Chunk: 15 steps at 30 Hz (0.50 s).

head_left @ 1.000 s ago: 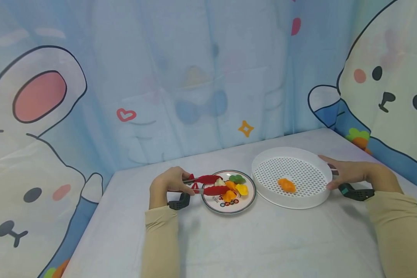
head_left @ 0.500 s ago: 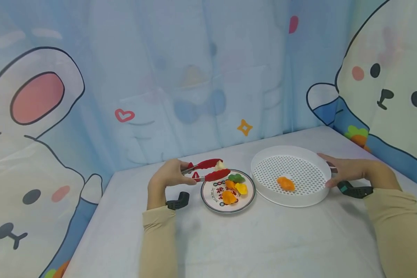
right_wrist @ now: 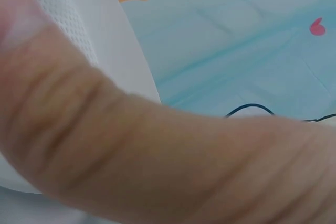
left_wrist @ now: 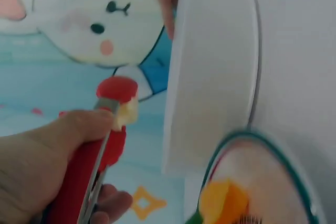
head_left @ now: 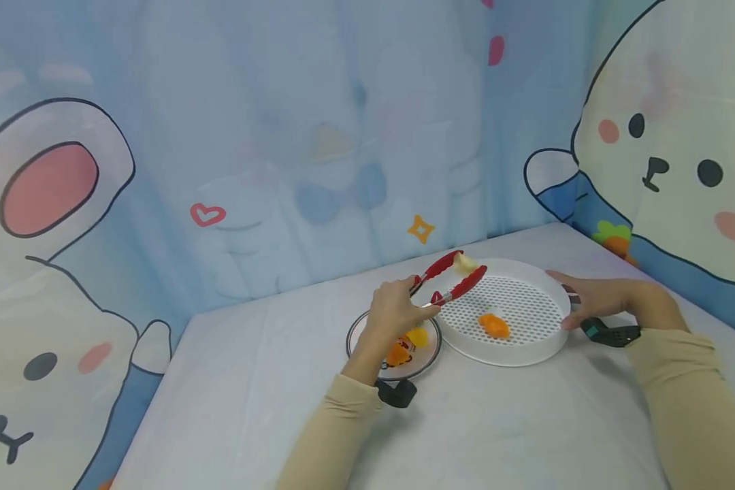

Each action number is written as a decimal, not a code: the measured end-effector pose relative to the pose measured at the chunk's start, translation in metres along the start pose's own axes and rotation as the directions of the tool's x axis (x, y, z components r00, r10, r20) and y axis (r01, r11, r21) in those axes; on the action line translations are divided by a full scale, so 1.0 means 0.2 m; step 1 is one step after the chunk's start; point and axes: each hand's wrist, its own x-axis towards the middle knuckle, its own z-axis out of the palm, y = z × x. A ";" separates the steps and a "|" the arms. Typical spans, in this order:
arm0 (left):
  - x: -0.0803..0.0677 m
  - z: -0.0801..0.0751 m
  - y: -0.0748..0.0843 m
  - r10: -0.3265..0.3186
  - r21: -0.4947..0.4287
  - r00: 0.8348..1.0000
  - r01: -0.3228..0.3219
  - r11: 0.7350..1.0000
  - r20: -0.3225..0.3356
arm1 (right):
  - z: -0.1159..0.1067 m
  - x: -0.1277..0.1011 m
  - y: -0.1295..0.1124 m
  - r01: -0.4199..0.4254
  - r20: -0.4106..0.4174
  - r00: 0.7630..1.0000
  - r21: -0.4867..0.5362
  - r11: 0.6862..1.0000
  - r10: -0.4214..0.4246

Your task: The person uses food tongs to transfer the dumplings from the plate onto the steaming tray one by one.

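My left hand (head_left: 397,309) grips a pair of red-tipped metal tongs (head_left: 465,286), held up over the left rim of a round white steamer tray (head_left: 502,352) with a perforated floor. A pale yellowish piece (head_left: 464,263) is pinched between the tong tips; the left wrist view shows the same pale piece (left_wrist: 126,115) between the red ends. My right hand (head_left: 606,303) holds the tray's right side, thumb in front and fingers behind. An orange piece (head_left: 494,325) lies on the tray floor. Beneath my left forearm sits a plate (head_left: 425,364), partly hidden.
On the plate are a yellow piece (head_left: 418,337) and an orange piece (head_left: 397,354); a bit of green (left_wrist: 194,219) shows in the left wrist view. The white-covered table (head_left: 269,381) ends at a printed blue curtain (head_left: 251,136) behind.
My left hand has lifted the tongs with the pale piece off the plate and carried them right, to over the tray's left side. My right hand stays on the tray. The head view has shifted slightly.
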 end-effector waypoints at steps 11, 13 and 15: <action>0.00 0.11 0.14 -0.089 0.075 0.995 0.086 0.994 0.049 | 0.08 0.05 -0.11 -0.033 0.033 0.999 -0.012 0.999 0.034; 0.01 0.10 0.15 -0.086 0.096 0.994 0.080 0.992 0.065 | 0.07 0.05 -0.12 -0.035 0.029 0.999 -0.006 0.999 0.036; 0.01 0.09 0.16 -0.092 0.105 0.993 0.084 0.991 0.073 | 0.06 0.06 -0.14 -0.030 0.024 0.999 -0.008 1.000 0.030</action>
